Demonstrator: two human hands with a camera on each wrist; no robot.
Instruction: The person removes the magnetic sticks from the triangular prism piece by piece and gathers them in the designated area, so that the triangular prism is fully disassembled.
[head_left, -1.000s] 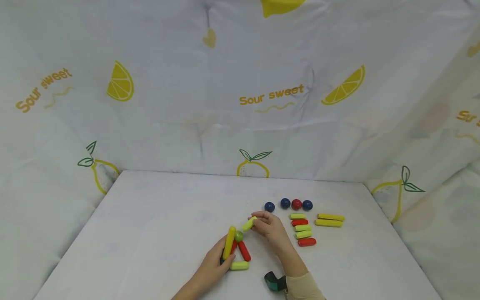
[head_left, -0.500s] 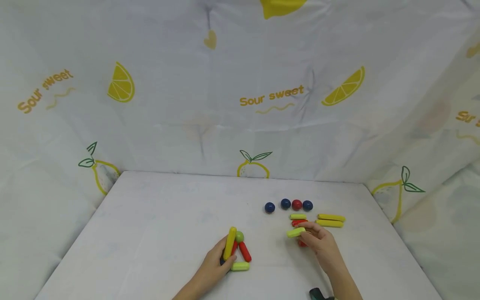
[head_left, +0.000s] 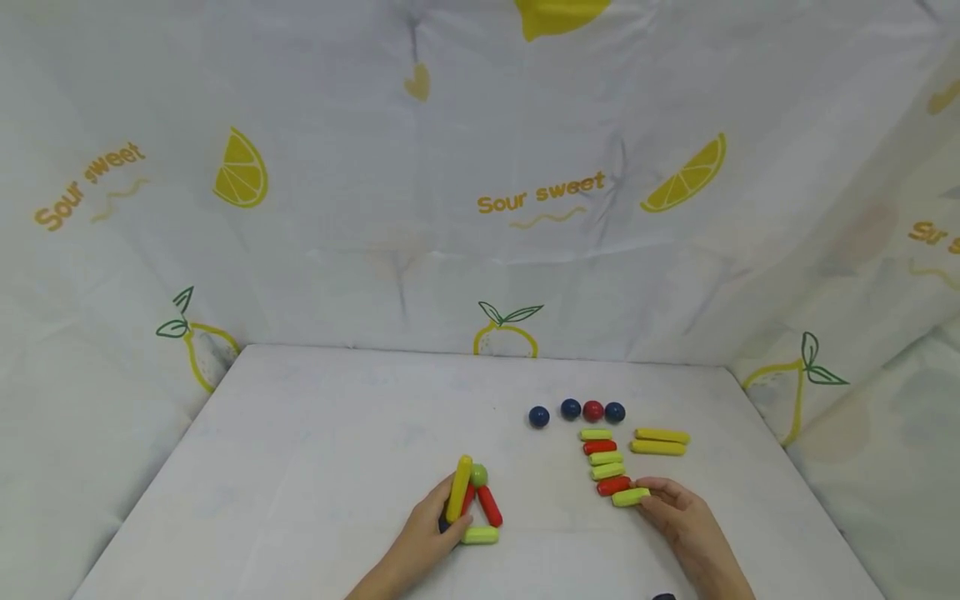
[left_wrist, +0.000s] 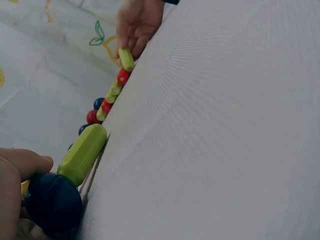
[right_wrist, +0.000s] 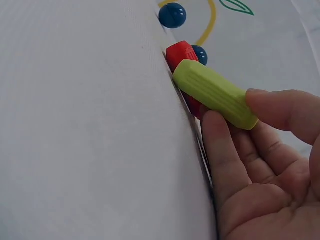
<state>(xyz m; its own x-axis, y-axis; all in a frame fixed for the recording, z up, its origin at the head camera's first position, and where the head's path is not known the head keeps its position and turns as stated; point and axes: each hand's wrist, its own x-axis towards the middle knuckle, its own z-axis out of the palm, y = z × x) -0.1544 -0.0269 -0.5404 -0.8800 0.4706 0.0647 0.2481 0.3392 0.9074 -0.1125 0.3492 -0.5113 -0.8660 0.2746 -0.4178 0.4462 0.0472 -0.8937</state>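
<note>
My left hand (head_left: 423, 533) grips a long yellow stick (head_left: 459, 490), which slants upward among joined pieces. A dark blue ball (left_wrist: 53, 202) is by the thumb in the left wrist view. Around this hand are a lime-green ball (head_left: 478, 475), red sticks (head_left: 490, 506) and a short lime-green stick (head_left: 480, 535); part of the group is hidden by the fingers. Further right, my right hand (head_left: 690, 529) pinches another short lime-green stick (right_wrist: 217, 94) between thumb and fingers. It sits at the near end of a column of short sticks, beside a red one (head_left: 613, 486).
Several red and lime-green short sticks (head_left: 606, 457) lie in that column. Beyond them are three dark blue balls (head_left: 539, 417) and a red ball (head_left: 593, 411). Two long yellow sticks (head_left: 658, 447) lie to the right on the white table (head_left: 300, 467). A printed cloth (head_left: 360, 208) hangs behind.
My right hand has carried the short lime-green stick from beside the joined pieces rightward to the near end of the column. The left hand has stayed nearly still.
</note>
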